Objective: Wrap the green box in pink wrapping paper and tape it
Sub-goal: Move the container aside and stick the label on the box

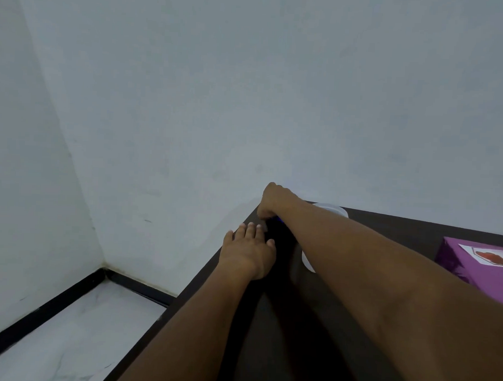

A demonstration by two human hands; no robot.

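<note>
My right hand (272,201) reaches to the far left corner of the dark table (400,229), its fingers curled down onto the top of a dark object (281,240) with a blue edge; what the object is I cannot make out. Just in front of it lies my left hand (249,251), fingers straight, touching the near left side of the same object. A box covered in purple-pink paper (458,271) with a white label bearing a red picture sits at the right edge of the view. No green surface shows.
A white plastic piece (333,209) lies behind my right forearm by the wall, and another white bit (307,262) shows under that arm. The table's left edge drops to a white marble floor (77,335). Grey walls close off the back and left.
</note>
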